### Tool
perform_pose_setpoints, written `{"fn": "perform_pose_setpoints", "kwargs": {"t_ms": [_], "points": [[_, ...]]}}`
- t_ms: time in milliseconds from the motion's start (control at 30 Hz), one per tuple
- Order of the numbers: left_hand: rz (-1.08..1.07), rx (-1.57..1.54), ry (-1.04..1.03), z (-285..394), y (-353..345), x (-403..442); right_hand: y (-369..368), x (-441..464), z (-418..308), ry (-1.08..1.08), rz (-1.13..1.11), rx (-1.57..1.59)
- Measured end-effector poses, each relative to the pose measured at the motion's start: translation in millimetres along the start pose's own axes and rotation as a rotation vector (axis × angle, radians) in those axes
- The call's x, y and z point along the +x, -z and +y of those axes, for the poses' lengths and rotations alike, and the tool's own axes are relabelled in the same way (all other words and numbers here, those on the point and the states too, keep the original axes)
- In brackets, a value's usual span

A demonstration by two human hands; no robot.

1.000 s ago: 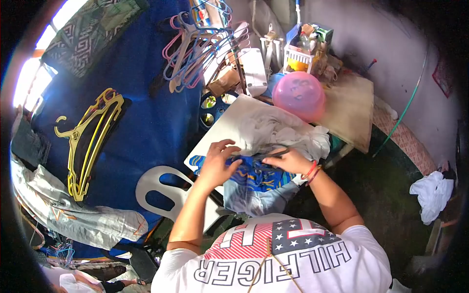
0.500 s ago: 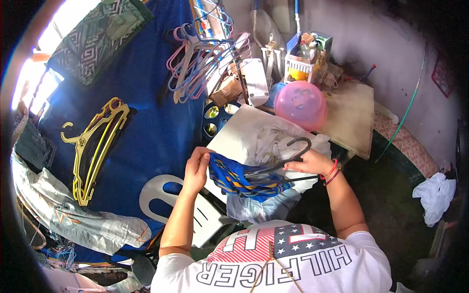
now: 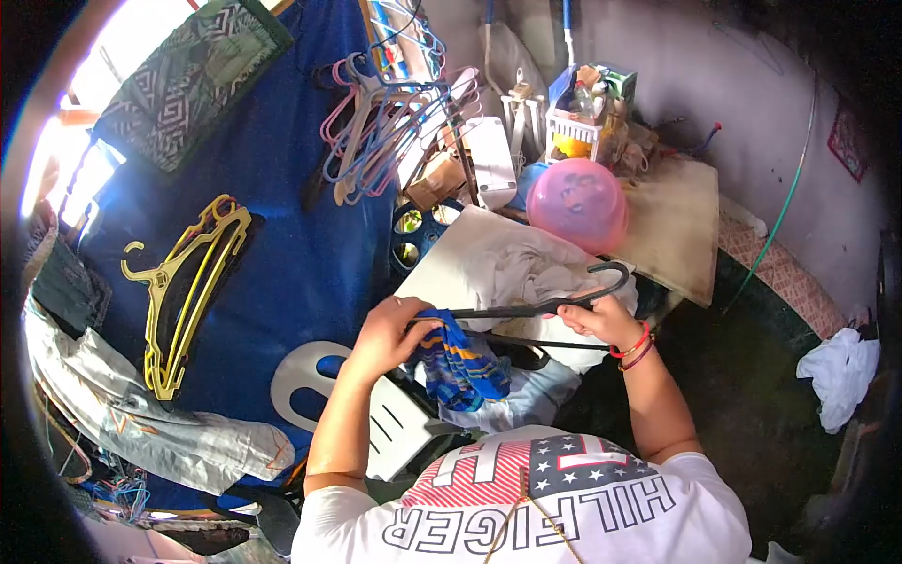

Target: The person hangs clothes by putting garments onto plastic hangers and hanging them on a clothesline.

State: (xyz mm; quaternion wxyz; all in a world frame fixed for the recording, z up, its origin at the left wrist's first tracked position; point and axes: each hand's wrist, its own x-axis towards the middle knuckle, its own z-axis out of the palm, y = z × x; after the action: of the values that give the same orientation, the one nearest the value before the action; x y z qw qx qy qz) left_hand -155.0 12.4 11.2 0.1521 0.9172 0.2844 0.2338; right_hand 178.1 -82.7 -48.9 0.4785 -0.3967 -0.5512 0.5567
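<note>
My left hand (image 3: 390, 336) is closed on a bunched blue patterned garment (image 3: 465, 371) with yellow-orange stripes, at the left end of a black clothes hanger (image 3: 507, 311). The garment hangs down below the hanger's left part; its exact kind cannot be made out. My right hand (image 3: 601, 320) grips the same hanger near the base of its hook, which curves up to the right. Behind and below the hanger, a heap of white cloth (image 3: 526, 263) lies on a white surface (image 3: 451, 249). A pale blue cloth (image 3: 540, 395) is under the garment.
Yellow hangers (image 3: 193, 291) lie on the blue sheet (image 3: 282, 254) at left. Many hangers (image 3: 376, 122) hang behind. A pink plastic bowl (image 3: 576, 205) stands past the white cloth. A white plastic chair (image 3: 385, 442) is by my left arm, a white bundle (image 3: 839, 376) far right.
The garment, earlier stretched widely along the hanger, is now bunched towards my left hand. More of the black hanger is bare, and its hook has shifted right.
</note>
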Motion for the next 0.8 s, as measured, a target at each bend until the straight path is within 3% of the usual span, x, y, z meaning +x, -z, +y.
{"fn": "perform_pose_setpoints", "kwargs": {"t_ms": [33,67,167,433,533,633,667,800], "points": [[-0.046,-0.025,0.113,0.2,-4.6,-0.7,0.7,-0.1,-1.5,-0.008,0.006,-0.031],[-0.013,-0.028,-0.005,-0.3,-5.7,-0.7,2.2,-0.7,-4.1,-0.014,0.014,-0.061],[-0.084,-0.053,0.024,7.5,-8.8,-3.7,4.6,-6.0,-7.4,-0.018,0.049,-0.199],[0.068,-0.016,0.021,10.5,-15.5,6.8,7.8,-9.3,-22.6,-0.065,0.025,-0.286],[0.063,0.079,-0.015,20.2,-15.4,14.4,6.5,-1.0,-8.8,0.375,-0.004,-0.64],[0.006,-0.01,-0.052,35.6,-31.1,18.9,-6.6,0.9,-13.2,0.131,-0.051,-0.488],[-0.036,0.0,-0.067,46.9,-33.4,21.3,-11.8,6.9,-4.4,0.24,-0.076,-0.494],[-0.112,0.036,-0.092,66.0,-38.1,26.9,-33.3,16.9,-6.4,0.281,-0.101,-0.557]]}}
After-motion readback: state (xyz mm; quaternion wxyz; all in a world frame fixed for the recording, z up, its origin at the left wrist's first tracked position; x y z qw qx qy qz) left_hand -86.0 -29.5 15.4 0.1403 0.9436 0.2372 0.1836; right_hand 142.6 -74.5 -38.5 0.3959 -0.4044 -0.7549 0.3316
